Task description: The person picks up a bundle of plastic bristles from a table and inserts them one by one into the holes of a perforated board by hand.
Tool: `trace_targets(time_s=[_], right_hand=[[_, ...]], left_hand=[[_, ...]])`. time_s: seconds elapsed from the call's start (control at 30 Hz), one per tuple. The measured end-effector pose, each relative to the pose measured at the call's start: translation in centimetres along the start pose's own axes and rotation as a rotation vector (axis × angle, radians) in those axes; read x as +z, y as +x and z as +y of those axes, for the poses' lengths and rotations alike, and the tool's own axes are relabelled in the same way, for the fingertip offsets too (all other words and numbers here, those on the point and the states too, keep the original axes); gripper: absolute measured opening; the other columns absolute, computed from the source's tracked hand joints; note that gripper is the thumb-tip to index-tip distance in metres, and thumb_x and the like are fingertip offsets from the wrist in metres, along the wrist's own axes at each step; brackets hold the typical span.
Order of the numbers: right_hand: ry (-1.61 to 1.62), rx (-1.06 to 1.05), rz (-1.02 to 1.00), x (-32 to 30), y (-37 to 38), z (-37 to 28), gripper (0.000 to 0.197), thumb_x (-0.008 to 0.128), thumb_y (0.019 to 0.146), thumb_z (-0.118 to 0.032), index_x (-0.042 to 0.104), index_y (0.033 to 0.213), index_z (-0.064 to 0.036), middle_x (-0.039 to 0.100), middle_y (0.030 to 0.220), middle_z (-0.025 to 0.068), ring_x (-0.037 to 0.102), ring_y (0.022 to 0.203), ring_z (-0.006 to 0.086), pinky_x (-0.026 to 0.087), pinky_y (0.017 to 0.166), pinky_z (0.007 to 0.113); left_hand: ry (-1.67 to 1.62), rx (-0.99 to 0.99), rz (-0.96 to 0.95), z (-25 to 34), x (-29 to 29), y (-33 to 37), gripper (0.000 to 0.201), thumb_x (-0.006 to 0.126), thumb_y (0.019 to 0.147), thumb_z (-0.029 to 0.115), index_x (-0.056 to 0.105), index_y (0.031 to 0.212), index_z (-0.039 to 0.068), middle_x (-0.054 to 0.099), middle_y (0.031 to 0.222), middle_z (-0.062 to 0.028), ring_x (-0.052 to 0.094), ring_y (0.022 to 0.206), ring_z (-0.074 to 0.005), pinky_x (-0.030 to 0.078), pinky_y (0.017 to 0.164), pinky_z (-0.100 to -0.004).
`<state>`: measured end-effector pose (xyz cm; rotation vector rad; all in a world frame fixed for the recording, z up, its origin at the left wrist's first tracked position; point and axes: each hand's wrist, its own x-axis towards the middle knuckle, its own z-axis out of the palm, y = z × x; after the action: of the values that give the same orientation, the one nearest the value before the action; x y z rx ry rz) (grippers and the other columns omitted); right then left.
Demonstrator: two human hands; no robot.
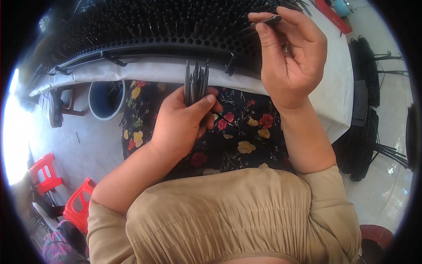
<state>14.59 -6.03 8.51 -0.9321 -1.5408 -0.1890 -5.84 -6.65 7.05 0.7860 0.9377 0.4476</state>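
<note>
**Dark rods in both hands, over a studded black tray**

Much of the scene is hard to read: the black tray (pixel 176 31) runs off the top edge, and its many upright pins merge into one dark mass, so single pins cannot be counted. The lower ends of the bundle of thin dark rods (pixel 196 81) vanish inside the left hand (pixel 182 125).

That left hand is curled shut around the bundle, thumb pressed across the front, the rod tips poking up just above the fingers and reaching toward the tray's near rim.

The right hand (pixel 290 57) is raised higher, its thumb and forefinger pinching a single dark rod (pixel 263 22) that lies nearly level just beyond the fingertips, over the tray. Its other fingers are loosely bent. Below both hands lies a flowered black cloth (pixel 246 132) on the lap.
</note>
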Motion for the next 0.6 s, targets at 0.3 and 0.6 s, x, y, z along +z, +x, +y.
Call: trace_targets(time_s=[0.3, 0.6], right_hand=[[-0.171, 0.264, -0.158, -0.4, 2.7, -3.5, 0.025, 0.07, 0.084, 0.006, 0.062, 0.107, 0.0017, 0.068, 0.096, 0.013, 0.068, 0.087, 0.022, 0.055, 0.076, 0.029], [0.01, -0.147, -0.037, 0.6, 2.8, -0.5, 0.014, 0.077, 0.075, 0.002, 0.071, 0.087, -0.0021, 0.071, 0.089, 0.0126, 0.068, 0.091, 0.0296, 0.054, 0.085, 0.038]], left_hand=[[0.013, -0.002, -0.017, -0.1, -0.4, -0.1, 0.016, 0.059, 0.097, 0.01, 0.059, 0.109, 0.0, 0.064, 0.082, -0.0062, 0.053, 0.057, -0.0085, 0.034, 0.04, -0.0185], [0.014, -0.014, -0.03, -0.2, -0.9, 0.0, 0.017, 0.057, 0.098, 0.013, 0.059, 0.109, 0.0, 0.064, 0.082, -0.0062, 0.053, 0.056, -0.0087, 0.035, 0.041, -0.0185]])
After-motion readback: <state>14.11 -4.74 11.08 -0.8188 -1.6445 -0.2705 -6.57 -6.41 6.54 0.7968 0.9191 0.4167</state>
